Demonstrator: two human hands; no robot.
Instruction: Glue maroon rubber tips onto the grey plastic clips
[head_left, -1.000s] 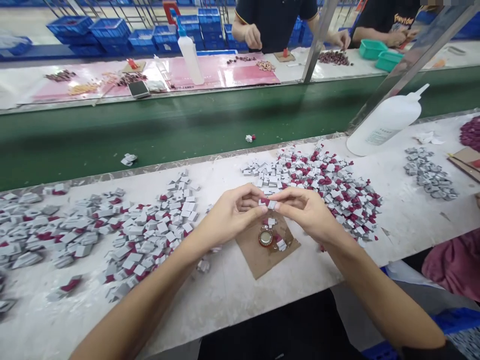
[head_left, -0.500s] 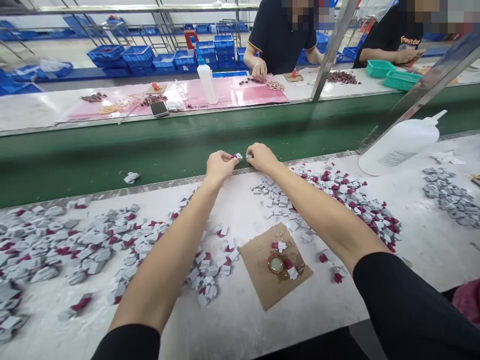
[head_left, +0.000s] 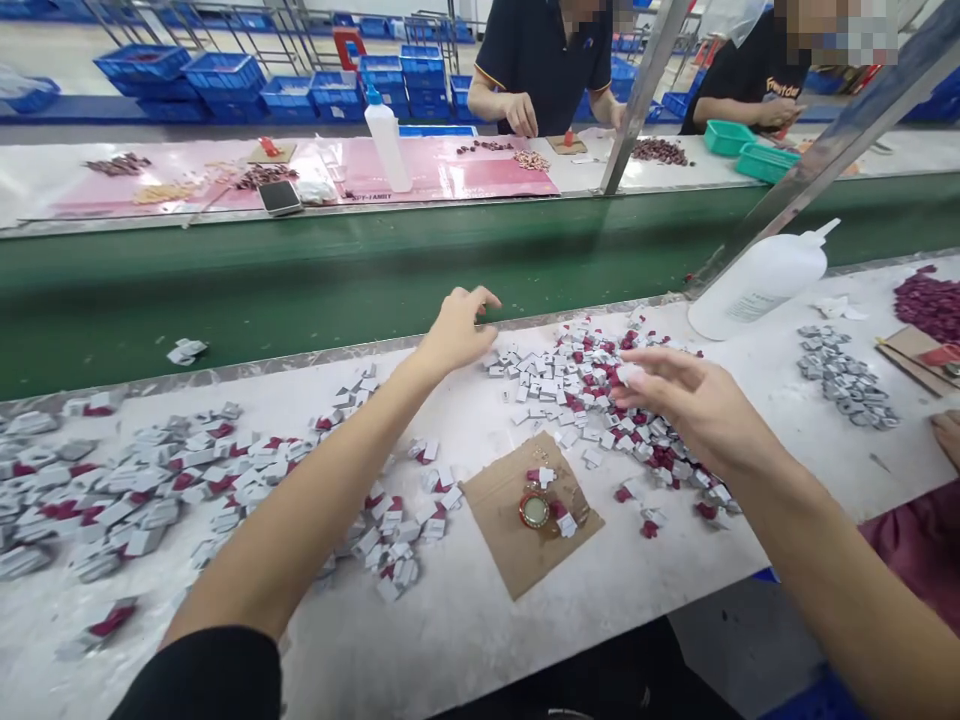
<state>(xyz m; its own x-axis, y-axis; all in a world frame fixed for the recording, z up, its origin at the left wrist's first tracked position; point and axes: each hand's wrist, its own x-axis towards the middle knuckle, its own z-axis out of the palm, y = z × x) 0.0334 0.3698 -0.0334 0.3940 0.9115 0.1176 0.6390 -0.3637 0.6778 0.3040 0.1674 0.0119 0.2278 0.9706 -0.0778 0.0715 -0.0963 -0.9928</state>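
My left hand (head_left: 459, 328) hovers over the table's far edge with thumb and index finger apart and nothing between them. My right hand (head_left: 679, 395) is above the right-hand heap of small grey and maroon pieces (head_left: 592, 365). Its thumb and fingertips pinch a small pale grey piece (head_left: 631, 374), slightly blurred. Between my arms lies a square of brown cardboard (head_left: 514, 555), wet in places. On it are a bottle cap (head_left: 534, 511) holding clear liquid and two grey-and-maroon pieces (head_left: 564, 520).
More grey and maroon pieces (head_left: 142, 490) spread across the left. A white squeeze bottle (head_left: 757, 285) leans near a metal post (head_left: 645, 95). Beyond the table runs a green belt (head_left: 337, 270) carrying a loose grey piece (head_left: 186, 350). Two people work across it.
My hands have parted. The left no longer holds the grey-and-maroon piece; the right has swung right and nearer, over the heap. The view has shifted right.
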